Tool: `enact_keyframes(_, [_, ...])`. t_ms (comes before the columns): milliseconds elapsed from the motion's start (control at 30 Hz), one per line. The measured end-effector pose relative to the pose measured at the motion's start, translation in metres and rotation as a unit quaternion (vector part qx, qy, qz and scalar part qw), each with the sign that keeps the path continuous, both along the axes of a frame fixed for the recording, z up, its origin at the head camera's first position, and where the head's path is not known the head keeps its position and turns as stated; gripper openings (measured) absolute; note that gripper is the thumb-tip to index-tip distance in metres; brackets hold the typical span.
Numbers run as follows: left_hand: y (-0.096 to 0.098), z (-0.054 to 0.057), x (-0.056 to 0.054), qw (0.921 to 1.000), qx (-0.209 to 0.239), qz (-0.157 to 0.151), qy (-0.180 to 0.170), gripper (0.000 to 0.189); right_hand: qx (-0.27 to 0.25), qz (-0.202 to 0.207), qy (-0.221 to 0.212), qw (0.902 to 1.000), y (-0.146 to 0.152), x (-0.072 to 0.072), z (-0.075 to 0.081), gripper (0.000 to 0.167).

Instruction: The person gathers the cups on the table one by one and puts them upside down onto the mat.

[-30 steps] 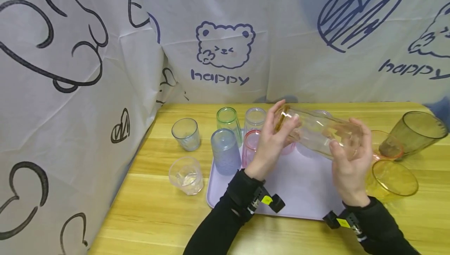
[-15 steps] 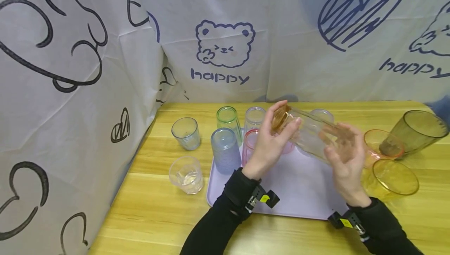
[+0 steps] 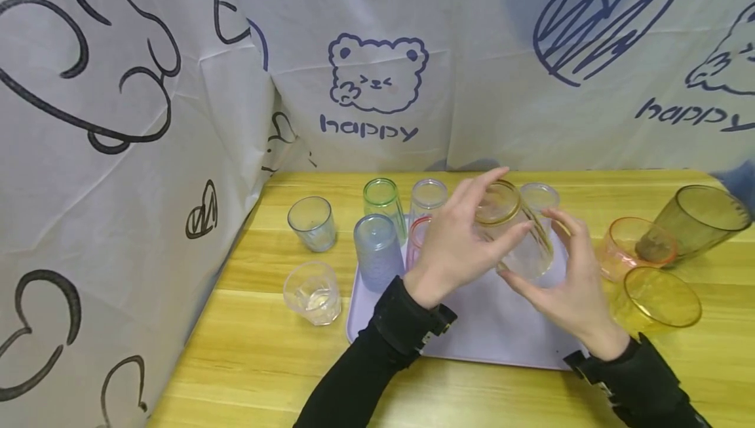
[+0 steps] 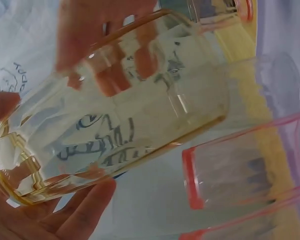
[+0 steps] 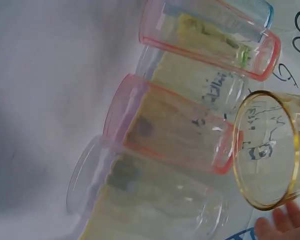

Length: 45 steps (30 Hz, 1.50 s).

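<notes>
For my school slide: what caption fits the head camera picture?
Two hands tip a yellow-rimmed glass over a lilac tray.

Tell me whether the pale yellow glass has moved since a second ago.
Yes. The pale yellow glass has swung from lying sideways to nearly upright, shifting left above the tray.

Tray (image 3: 501, 330) at bench (image 3: 265, 349) centre, tumblers (image 3: 377, 251) at its back-left; two glasses (image 3: 311, 261) left of tray, three cups (image 3: 660, 264) right.
</notes>
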<state>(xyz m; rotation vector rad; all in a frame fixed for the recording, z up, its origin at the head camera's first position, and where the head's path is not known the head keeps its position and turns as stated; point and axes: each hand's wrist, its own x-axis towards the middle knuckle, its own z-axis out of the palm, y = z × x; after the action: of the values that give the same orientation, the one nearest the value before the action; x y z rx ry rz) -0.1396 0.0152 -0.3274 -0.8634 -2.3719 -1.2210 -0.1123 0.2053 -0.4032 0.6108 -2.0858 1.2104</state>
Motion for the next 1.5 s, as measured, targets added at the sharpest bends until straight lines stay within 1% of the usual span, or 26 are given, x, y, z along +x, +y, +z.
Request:
enact_keyframes(67, [0.001,0.002,0.001,0.9996,-0.026,0.003,0.011,0.07,0.007,-0.01,-0.03,0.9995,-0.005,0.001,0.0,0.097])
enact_keyframes(233, [0.005,0.003,0.002,0.9967,-0.074,0.016,0.028,0.073,0.01,-0.012,-0.117,0.993,-0.014,0.001,0.002,0.107])
enact_keyframes(300, [0.006,0.003,0.002,0.9947,-0.092,0.026,0.038,0.074,0.019,-0.018,-0.134,0.9907,-0.018,0.001,0.002,0.105])
enact_keyframes(333, [0.007,0.002,0.002,0.9931,-0.104,0.033,0.044,0.075,0.023,-0.019,-0.138,0.9899,-0.019,0.0,0.002,0.103])
enact_keyframes(433, [0.01,0.001,0.002,0.9901,-0.122,0.04,0.055,0.076,0.027,-0.018,-0.148,0.9884,-0.023,-0.003,0.001,0.098])
enact_keyframes(533, [0.011,-0.001,0.002,0.9887,-0.132,0.042,0.057,0.077,0.015,-0.011,-0.154,0.9879,-0.025,-0.005,-0.001,0.093])
enact_keyframes(767, [0.01,-0.004,0.0,0.9919,-0.117,0.025,0.044,0.08,-0.015,-0.014,-0.133,0.9909,-0.029,-0.005,-0.006,0.092])
enact_keyframes(867, [0.005,-0.004,0.0,0.9943,-0.104,0.012,0.022,0.081,-0.027,-0.009,-0.126,0.9917,-0.03,-0.006,-0.009,0.095])
enact_keyframes(933, [-0.001,-0.004,0.0,0.9954,-0.095,0.008,0.009,0.077,-0.032,-0.012,-0.124,0.9917,-0.032,-0.007,-0.011,0.096])
enact_keyframes(1000, [-0.008,-0.005,0.001,0.9958,-0.09,0.015,0.004,0.069,-0.039,-0.016,-0.133,0.9902,-0.034,-0.007,-0.013,0.097])
enact_keyframes(1067, [-0.016,-0.007,0.001,0.9951,-0.092,0.034,0.013,0.062,-0.049,-0.019,-0.153,0.9868,-0.036,-0.008,-0.016,0.097])
enact_keyframes(1100, [-0.021,-0.009,0.0,0.9942,-0.094,0.046,0.024,0.059,-0.055,-0.019,-0.165,0.9845,-0.037,-0.008,-0.017,0.098])
enact_keyframes(1200, [-0.034,-0.016,0.001,0.9883,-0.111,0.086,0.06,0.054,-0.077,-0.017,-0.201,0.9764,-0.039,-0.01,-0.021,0.097])
enact_keyframes(1267, [-0.042,-0.021,0.002,0.981,-0.133,0.113,0.085,0.054,-0.086,-0.018,-0.216,0.9725,-0.04,-0.011,-0.023,0.096])
enact_keyframes(1333, [-0.05,-0.026,0.003,0.9731,-0.154,0.134,0.107,0.052,-0.095,-0.018,-0.228,0.969,-0.041,-0.012,-0.025,0.094])
enact_keyframes(1433, [-0.059,-0.033,0.006,0.9618,-0.184,0.157,0.128,0.051,-0.095,-0.019,-0.246,0.9645,-0.043,-0.013,-0.027,0.093])
enact_keyframes(1500, [-0.065,-0.037,0.007,0.9547,-0.204,0.17,0.135,0.051,-0.092,-0.017,-0.258,0.9617,-0.044,-0.013,-0.029,0.094])
